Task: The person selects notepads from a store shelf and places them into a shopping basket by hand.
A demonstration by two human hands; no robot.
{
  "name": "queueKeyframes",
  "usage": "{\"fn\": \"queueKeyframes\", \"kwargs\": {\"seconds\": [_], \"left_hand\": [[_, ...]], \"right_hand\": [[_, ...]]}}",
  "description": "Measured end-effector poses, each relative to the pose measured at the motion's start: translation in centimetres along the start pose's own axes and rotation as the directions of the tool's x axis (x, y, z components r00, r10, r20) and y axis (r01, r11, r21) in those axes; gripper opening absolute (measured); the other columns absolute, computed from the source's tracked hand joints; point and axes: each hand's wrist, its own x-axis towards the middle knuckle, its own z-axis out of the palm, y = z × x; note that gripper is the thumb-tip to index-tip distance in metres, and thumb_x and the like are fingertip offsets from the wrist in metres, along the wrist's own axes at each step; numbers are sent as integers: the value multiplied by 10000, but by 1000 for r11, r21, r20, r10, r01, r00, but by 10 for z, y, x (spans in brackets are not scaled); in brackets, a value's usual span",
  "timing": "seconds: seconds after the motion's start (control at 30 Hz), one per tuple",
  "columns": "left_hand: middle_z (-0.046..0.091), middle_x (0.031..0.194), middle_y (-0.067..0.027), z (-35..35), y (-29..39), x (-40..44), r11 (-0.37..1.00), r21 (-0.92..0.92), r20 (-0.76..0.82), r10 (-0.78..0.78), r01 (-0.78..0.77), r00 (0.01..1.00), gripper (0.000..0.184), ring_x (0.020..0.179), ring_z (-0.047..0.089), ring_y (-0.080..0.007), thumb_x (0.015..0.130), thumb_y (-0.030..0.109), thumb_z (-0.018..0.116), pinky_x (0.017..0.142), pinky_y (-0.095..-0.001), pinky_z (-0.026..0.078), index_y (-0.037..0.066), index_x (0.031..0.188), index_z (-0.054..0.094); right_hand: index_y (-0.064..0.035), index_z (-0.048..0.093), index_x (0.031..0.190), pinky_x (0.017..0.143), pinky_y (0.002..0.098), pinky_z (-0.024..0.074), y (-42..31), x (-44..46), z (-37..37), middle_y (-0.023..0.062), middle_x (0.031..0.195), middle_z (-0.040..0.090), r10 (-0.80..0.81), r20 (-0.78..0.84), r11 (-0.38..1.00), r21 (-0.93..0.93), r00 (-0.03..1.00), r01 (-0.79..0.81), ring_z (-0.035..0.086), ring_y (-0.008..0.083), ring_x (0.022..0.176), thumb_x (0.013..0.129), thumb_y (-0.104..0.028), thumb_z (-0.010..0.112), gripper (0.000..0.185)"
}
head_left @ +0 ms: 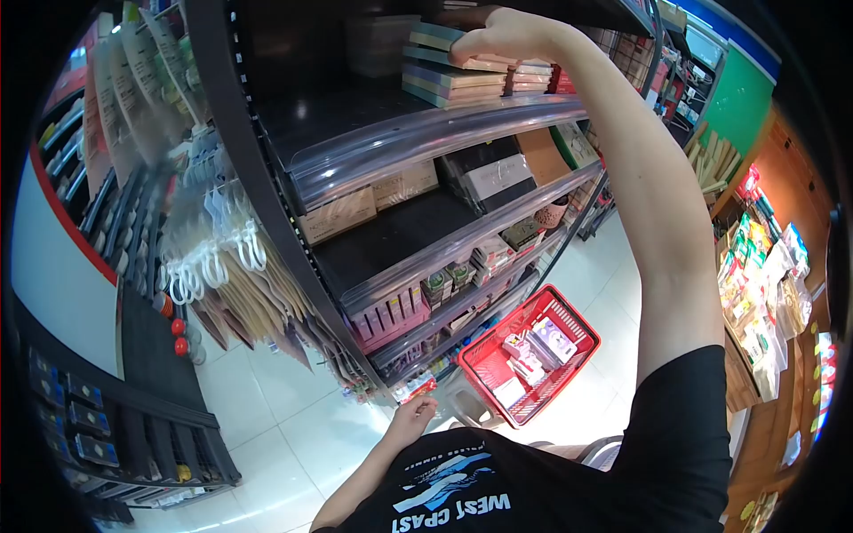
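Pastel under right hand (pixel 511 37): thumb at upper edge of book-like stack (pixel 453 86), fingers part hidden, can't tell if gripping | stack on upper shelf (pixel 329 115); best kept square and level over shelf's plastic lip (pixel 418 140) | below shelf: left hand (pixel 414 417) loosely curled, contents unclear; beside it, red basket (pixel 554 380) holding packages (pixel 553 342)
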Motion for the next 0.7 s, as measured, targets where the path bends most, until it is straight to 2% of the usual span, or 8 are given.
{"fn": "queueKeyframes", "kwargs": {"seconds": [0.07,0.17,0.27,0.33,0.43,0.53,0.6,0.7], "left_hand": [[662,939,-66,0,-2,2,1000,6,8,13,-13,1000,248,845,622,-133,940,200,593,792,-274,494,2,1086,621],[659,919,-61,-1,10,5,1000,0,34,-10,10,999,249,831,612,-123,946,198,592,786,-273,490,-3,1090,619],[651,900,-57,-3,26,9,998,-15,48,-61,62,997,242,821,600,-115,949,188,592,770,-267,484,-8,1088,619],[640,899,-41,-4,27,13,998,-67,50,5,-2,999,228,809,584,-103,948,170,590,756,-256,476,-6,1092,618],[636,912,-29,-3,27,19,996,-89,58,20,-14,998,221,812,572,-91,948,157,583,753,-243,469,-5,1096,612],[639,963,-27,-4,37,21,997,-74,87,5,1,996,224,861,596,-90,944,155,582,775,-235,476,6,1108,615],[639,963,-26,-3,41,21,997,-81,85,25,-18,996,222,861,596,-90,945,152,580,776,-234,476,5,1108,615],[638,961,-26,-3,44,21,996,-88,96,35,-27,995,220,863,597,-91,947,147,575,780,-233,476,4,1109,615]], "right_hand": [[-65,507,1366,938,333,452,6,7,8,230,1121,642,-133,-78,991,-5,988,133,592,318,1071,640,-519,658,869],[-126,508,1380,934,344,456,-4,-13,-2,246,1126,636,-148,-36,985,80,988,150,591,324,1077,639,-519,659,852],[-122,511,1377,938,354,460,2,-6,4,262,1131,626,-156,-63,974,159,986,164,591,327,1078,633,-513,659,853],[-121,508,1379,943,354,461,-3,-10,3,265,1141,620,-168,-81,961,208,983,181,592,326,1075,631,-511,660,857],[-112,512,1374,951,367,464,-4,-14,-2,253,1175,610,-180,11,982,64,984,179,595,317,1071,639,-488,666,840],[-113,511,1373,954,382,463,1,-1,12,248,1210,598,-201,-111,975,71,973,209,595,320,1079,649,-466,671,821],[-107,503,1376,960,374,453,0,-8,8,240,1222,599,-105,-16,940,325,994,104,587,322,1103,661,-446,668,808],[-72,490,1377,972,348,439,-2,-26,-15,238,1247,585,-167,28,965,211,986,158,569,322,1134,675,-433,657,807]]}}
